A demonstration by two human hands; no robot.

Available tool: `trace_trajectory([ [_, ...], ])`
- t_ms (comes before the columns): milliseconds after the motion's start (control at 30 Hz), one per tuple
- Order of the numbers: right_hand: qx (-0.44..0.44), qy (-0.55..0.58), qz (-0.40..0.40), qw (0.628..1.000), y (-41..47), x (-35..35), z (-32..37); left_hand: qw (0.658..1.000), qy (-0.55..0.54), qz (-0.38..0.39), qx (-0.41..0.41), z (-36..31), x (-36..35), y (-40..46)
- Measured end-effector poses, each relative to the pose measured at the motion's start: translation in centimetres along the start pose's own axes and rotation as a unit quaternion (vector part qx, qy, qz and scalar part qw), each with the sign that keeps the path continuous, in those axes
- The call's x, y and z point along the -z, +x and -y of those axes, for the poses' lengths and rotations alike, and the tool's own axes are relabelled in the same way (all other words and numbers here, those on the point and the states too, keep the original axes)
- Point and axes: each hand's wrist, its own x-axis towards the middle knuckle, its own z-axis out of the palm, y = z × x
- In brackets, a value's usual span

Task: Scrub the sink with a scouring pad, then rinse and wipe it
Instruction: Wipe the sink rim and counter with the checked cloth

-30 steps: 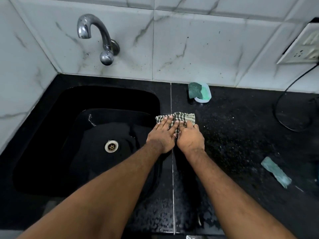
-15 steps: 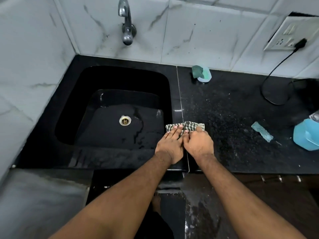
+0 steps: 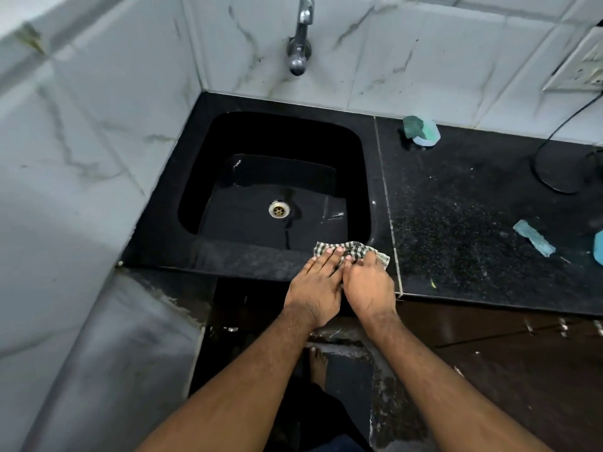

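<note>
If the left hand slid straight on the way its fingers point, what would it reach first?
Probably the sink basin: the left hand lies flat on the checked cloth at the front rim, fingers aimed into it.

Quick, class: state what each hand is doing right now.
Left hand: open, straight fingers pressing the green-and-white checked cloth.
Right hand: fingers curled on the same cloth, gripping it.

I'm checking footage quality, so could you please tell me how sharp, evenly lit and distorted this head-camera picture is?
Head view: the hands, left and right, and the checked cloth are fairly sharp; the left wall tiles smear with blur; wide-angle bending tilts the counter edges; the black sink swallows detail, with small glints of glare on its wet floor near the drain.
</note>
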Motion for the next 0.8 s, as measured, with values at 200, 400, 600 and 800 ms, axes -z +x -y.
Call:
trace_trajectory([
  [200, 0.125, 0.088, -0.013, 0.988, 0.4, -0.9, 7.1, 0.995, -0.026, -0.044, 0.091, 6.6, 1.1, -4.3],
  [400, 0.268, 0.074, -0.031, 0.960, 1.5, -2.1, 16.8, 0.964, -0.048, -0.100, 0.240, 13.9, 2.3, -9.7],
  [600, 0.330, 0.094, -0.028, 0.939, 0.8, -2.7, 22.6, 0.921, -0.068, -0.133, 0.360, 17.6, 3.0, -13.4],
  [800, 0.380, 0.129, 0.035, 0.915, 2.4, -3.1, 25.9, 0.889, -0.085, -0.144, 0.426, 19.5, 4.2, -12.8],
])
